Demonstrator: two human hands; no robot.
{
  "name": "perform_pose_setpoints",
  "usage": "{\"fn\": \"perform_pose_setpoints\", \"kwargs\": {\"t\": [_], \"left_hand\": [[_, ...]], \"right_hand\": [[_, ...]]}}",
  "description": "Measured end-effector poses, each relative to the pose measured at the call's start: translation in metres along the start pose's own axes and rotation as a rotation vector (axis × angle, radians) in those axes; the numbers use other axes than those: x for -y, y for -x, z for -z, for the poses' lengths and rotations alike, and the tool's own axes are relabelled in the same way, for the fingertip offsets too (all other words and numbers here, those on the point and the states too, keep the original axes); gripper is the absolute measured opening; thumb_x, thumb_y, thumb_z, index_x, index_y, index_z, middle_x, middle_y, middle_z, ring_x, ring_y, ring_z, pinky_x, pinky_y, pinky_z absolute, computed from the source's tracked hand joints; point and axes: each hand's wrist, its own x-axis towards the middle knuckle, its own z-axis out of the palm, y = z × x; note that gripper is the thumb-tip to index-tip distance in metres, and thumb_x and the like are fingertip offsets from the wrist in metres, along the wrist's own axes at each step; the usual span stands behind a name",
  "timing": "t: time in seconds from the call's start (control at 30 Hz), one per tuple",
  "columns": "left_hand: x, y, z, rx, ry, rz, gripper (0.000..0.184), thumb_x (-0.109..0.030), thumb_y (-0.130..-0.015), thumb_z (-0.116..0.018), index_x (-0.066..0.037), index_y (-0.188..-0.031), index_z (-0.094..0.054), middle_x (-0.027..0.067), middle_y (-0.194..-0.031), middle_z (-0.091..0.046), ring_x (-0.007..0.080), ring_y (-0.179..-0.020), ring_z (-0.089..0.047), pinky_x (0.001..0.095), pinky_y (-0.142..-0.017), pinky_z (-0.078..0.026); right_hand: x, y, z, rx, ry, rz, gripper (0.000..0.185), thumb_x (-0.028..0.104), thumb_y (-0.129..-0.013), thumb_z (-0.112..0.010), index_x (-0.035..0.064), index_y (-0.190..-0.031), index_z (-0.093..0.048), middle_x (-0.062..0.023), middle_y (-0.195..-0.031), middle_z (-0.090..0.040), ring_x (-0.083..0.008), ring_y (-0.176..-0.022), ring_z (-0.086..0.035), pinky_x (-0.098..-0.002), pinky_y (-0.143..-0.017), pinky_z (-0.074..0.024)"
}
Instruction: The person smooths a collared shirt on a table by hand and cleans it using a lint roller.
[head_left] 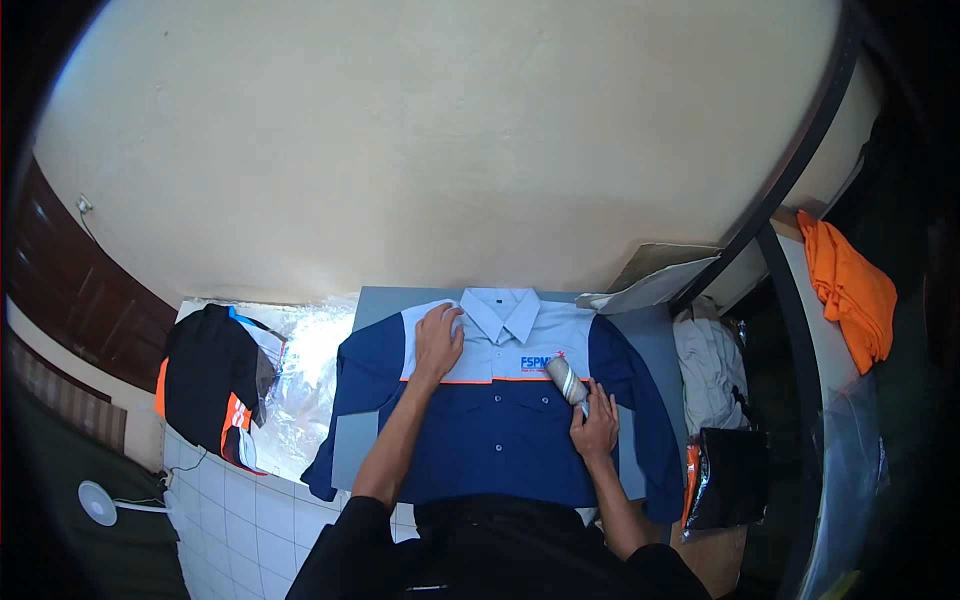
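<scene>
A navy and light grey long-sleeved shirt (540, 440) with an orange stripe lies front up, collar at the top, on a grey table (385, 300). My left hand (438, 340) rests on the shirt's light shoulder area, fingers apart, holding nothing. My right hand (597, 422) is over the right side of the chest, around the handle end of a lint roller (566, 380). The roller's head touches the shirt beside the blue printed lettering.
Black and orange clothing (210, 370) and clear plastic (315, 345) lie to the left. On the right are grey cloth (710, 365), a packed black garment (730, 475) and orange cloth (850, 290) on a shelf. Cardboard (655, 280) leans behind the table. A white lamp (98, 503) stands lower left.
</scene>
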Motion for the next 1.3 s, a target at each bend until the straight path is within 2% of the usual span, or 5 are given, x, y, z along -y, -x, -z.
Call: {"fn": "perform_pose_setpoints", "kwargs": {"t": [0.43,0.73,1.03,1.17,1.3], "left_hand": [[-0.005,-0.026,-0.015,0.31,-0.32,0.082,0.061,-0.046,-0.106,-0.057,-0.031,-0.165,-0.049,0.0113,-0.164,-0.05,0.0334,-0.144,-0.049,0.0653,-0.112,-0.036],[0.047,-0.009,-0.032,0.191,-0.294,0.159,0.063,-0.057,-0.112,-0.043,-0.038,-0.171,-0.038,0.012,-0.182,-0.026,0.0415,-0.167,-0.02,0.0758,-0.128,-0.012],[0.041,-0.051,-0.018,0.209,0.005,0.253,0.038,-0.032,-0.106,-0.062,-0.026,-0.142,-0.071,0.0174,-0.153,-0.059,0.0402,-0.149,-0.048,0.0632,-0.126,-0.028],[0.072,-0.071,-0.034,0.155,-0.077,0.241,0.029,-0.038,-0.098,-0.076,-0.022,-0.12,-0.083,0.0111,-0.132,-0.073,0.0377,-0.137,-0.058,0.0601,-0.114,-0.041],[0.098,-0.091,-0.031,0.399,0.137,0.31,0.032,-0.042,-0.092,-0.083,-0.017,-0.112,-0.085,0.0121,-0.114,-0.081,0.0337,-0.123,-0.069,0.0516,-0.107,-0.049]], "right_hand": [[-0.001,0.003,-0.003,-0.009,-0.014,-0.016,0.052,0.015,-0.097,-0.064,-0.0023,-0.146,-0.061,-0.0186,-0.154,-0.064,-0.0342,-0.148,-0.057,-0.0511,-0.13,-0.0333],[-0.002,0.002,-0.002,-0.018,-0.029,-0.007,0.048,0.014,-0.097,-0.064,-0.0041,-0.141,-0.063,-0.0187,-0.155,-0.063,-0.035,-0.147,-0.057,-0.0521,-0.13,-0.0336],[0.0,0.0,0.001,-0.028,-0.026,0.002,0.053,0.014,-0.096,-0.064,-0.0026,-0.146,-0.062,-0.0208,-0.152,-0.066,-0.0358,-0.146,-0.059,-0.0519,-0.129,-0.0345],[0.001,0.002,0.001,-0.029,-0.019,0.0,0.059,0.014,-0.095,-0.064,-0.0008,-0.152,-0.06,-0.0229,-0.149,-0.067,-0.0361,-0.145,-0.06,-0.0511,-0.129,-0.0351],[0.0,0.003,-0.002,-0.021,-0.036,-0.034,0.05,0.015,-0.096,-0.064,-0.0047,-0.143,-0.064,-0.0207,-0.154,-0.064,-0.0363,-0.147,-0.058,-0.0527,-0.13,-0.0337]]}}
